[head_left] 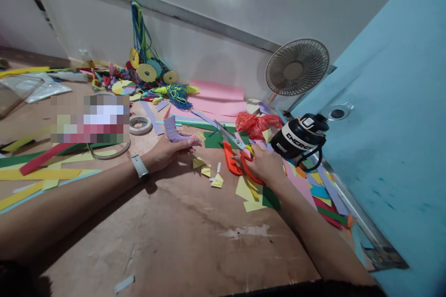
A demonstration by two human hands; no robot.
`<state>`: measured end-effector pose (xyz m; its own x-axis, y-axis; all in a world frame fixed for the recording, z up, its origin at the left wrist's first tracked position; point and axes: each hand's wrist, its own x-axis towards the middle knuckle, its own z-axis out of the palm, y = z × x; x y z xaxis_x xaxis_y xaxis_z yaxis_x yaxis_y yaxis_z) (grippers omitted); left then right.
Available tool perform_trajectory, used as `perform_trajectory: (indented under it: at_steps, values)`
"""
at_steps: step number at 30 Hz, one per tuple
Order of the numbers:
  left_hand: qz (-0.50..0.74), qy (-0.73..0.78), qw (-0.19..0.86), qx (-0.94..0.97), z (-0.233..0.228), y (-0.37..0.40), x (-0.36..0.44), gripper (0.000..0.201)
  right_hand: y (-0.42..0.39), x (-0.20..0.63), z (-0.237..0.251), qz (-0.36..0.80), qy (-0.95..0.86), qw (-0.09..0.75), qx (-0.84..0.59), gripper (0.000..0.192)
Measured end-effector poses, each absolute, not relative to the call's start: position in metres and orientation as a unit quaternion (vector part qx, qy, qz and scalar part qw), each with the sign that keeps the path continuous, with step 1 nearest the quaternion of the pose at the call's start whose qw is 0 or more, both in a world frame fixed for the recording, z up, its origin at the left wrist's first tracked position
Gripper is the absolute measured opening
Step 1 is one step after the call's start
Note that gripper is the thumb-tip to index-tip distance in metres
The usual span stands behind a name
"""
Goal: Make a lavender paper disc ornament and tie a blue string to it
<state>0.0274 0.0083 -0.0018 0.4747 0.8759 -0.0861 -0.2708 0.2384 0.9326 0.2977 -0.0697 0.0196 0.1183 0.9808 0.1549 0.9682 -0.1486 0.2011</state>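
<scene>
Bare floor lies open near the person; black bottle and fan crowd the right.

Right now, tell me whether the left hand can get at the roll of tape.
Probably yes. The left hand rests on a purple paper strip, and the roll of tape lies flat just beyond it on the bare wooden surface, with nothing standing between them.

Your two hands work with paper and scissors on the brown floor.

Your left hand holds a curled purple paper strip, and a watch sits on that wrist. Your right hand grips the orange scissors, blades open and pointing far-left. Small yellow scraps lie between the hands. A black bottle lies just right of the scissors, below a small fan.
</scene>
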Motion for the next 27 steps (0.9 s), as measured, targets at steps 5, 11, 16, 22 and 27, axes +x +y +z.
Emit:
perform_trajectory:
  at_steps: [5,11,16,22,27]
  values:
    - [0.430,0.293,0.715,0.467,-0.006,0.015,0.026,0.026,-0.062,0.309,0.022,0.065,0.630,0.075,0.770,0.052]
    - [0.437,0.290,0.717,0.460,-0.003,0.015,0.026,0.025,-0.064,0.328,0.032,0.006,0.676,0.057,0.735,0.039]
    - [0.435,0.283,0.723,0.456,-0.003,0.015,0.027,0.025,-0.069,0.321,0.039,0.018,0.728,-0.098,0.678,0.029]
    - [0.437,0.281,0.723,0.456,-0.003,0.016,0.027,0.024,-0.060,0.259,0.028,-0.050,0.853,-0.141,0.501,0.034]
    - [0.440,0.281,0.718,0.461,-0.004,0.015,0.026,0.022,-0.045,0.220,0.011,-0.016,0.904,-0.084,0.419,0.034]
